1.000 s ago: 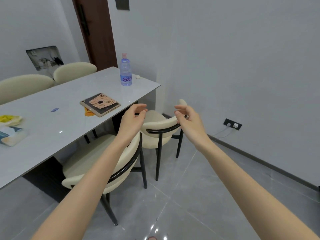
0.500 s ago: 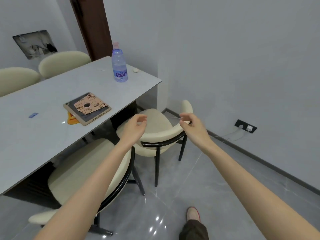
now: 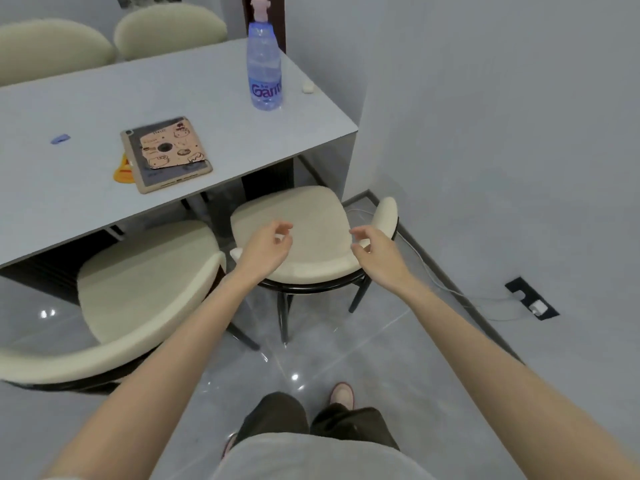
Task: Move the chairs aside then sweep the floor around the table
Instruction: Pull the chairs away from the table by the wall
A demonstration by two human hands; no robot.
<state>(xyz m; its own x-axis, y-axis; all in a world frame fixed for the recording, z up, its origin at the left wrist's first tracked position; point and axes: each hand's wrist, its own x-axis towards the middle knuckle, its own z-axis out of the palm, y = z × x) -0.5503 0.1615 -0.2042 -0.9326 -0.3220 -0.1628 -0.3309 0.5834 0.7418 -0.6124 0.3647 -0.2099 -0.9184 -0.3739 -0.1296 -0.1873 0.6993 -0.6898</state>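
The end chair [image 3: 294, 216] stands at 12 o'clock, seat partly under the worktop [image 3: 207, 98]. The left hand [image 3: 268, 245] and right hand [image 3: 375, 251] hover over its backrest, fingers loosely curled, holding nothing. Best to grip the backrest at both ends and draw it evenly toward 6 o'clock, clear of the neighbouring chair [image 3: 138, 271] at 9 o'clock.

A home dining room: grey table [image 3: 221, 109], cream chairs [image 3: 145, 282], tiled floor [image 3: 346, 344].
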